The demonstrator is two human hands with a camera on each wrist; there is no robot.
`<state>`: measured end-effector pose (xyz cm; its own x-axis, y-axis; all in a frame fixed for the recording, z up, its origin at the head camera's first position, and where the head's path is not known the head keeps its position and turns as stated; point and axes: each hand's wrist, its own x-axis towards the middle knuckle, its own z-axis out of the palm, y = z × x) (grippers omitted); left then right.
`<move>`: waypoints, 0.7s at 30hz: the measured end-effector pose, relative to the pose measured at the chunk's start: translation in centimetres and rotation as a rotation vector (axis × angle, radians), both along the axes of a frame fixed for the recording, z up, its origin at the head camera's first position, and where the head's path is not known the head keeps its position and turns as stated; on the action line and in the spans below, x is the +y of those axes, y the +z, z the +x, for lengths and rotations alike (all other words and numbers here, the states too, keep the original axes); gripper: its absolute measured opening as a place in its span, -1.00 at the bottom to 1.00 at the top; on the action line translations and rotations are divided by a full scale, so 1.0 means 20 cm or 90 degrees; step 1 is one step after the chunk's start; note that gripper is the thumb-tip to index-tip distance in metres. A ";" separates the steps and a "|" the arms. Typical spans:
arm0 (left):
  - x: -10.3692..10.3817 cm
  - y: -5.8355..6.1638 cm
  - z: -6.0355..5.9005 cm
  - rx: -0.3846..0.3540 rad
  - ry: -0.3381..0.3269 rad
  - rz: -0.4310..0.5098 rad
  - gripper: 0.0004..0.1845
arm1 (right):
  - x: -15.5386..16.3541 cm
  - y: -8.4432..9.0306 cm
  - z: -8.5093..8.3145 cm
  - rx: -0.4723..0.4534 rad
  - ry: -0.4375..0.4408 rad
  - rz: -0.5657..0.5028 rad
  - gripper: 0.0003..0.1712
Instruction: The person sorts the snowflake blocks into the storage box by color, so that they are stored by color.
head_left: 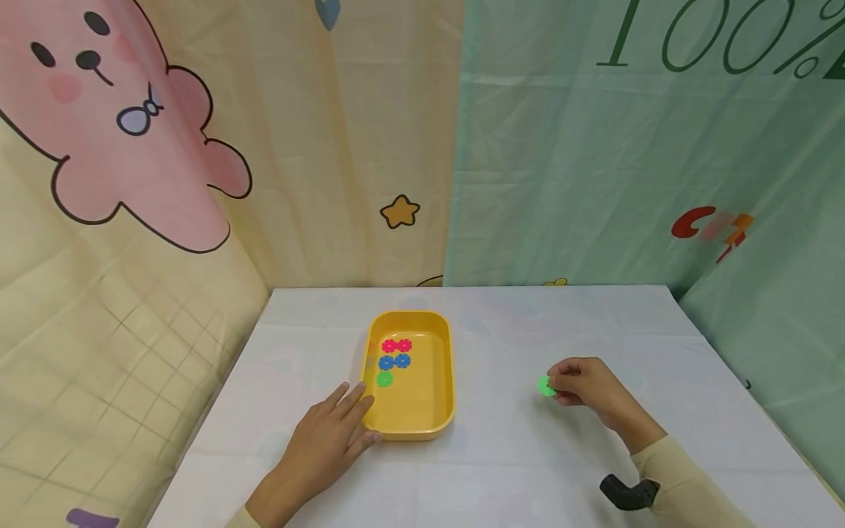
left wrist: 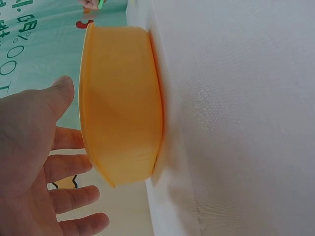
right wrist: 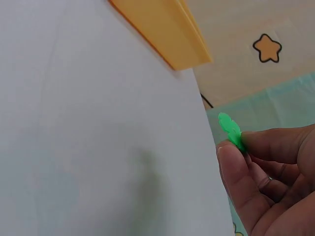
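Observation:
A yellow tray (head_left: 422, 418) stands on the white table. Inside, toward its left side, lie two pink flower-shaped discs (head_left: 397, 345), two blue flower-shaped discs (head_left: 394, 361) and one green flower-shaped disc (head_left: 385, 379). My left hand (head_left: 330, 436) rests with spread, fairly straight fingers at the tray's near left edge; the left wrist view shows fingertips by the rim. To the right of the tray, my right hand (head_left: 587, 385) pinches another green flower-shaped disc (right wrist: 230, 129) between thumb and fingertips, above the table. Those fingers partly cover the disc in the head view.
The white table (head_left: 502, 469) reaches back to printed curtains (head_left: 561, 183), which hang behind and at both sides. A black curved piece (head_left: 629, 493) sits at the right forearm. A ring (right wrist: 266, 182) is on a right finger.

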<state>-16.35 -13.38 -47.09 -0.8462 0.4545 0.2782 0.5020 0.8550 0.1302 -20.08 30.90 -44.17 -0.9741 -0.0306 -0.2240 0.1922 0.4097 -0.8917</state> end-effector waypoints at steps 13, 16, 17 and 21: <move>0.00 0.01 0.01 -0.007 0.009 -0.018 -0.33 | -0.22 0.10 -0.14 0.015 0.028 -0.041 -0.76; 0.00 0.01 0.01 -0.014 0.015 -0.025 -0.33 | -0.26 0.11 -0.17 0.018 0.032 -0.056 -0.74; 0.01 0.01 0.01 -0.016 0.017 -0.026 -0.33 | -0.28 0.12 -0.18 0.021 0.035 -0.060 -0.74; 0.01 0.02 0.01 -0.025 0.021 -0.025 -0.33 | -0.34 0.14 -0.21 0.024 0.035 -0.063 -0.75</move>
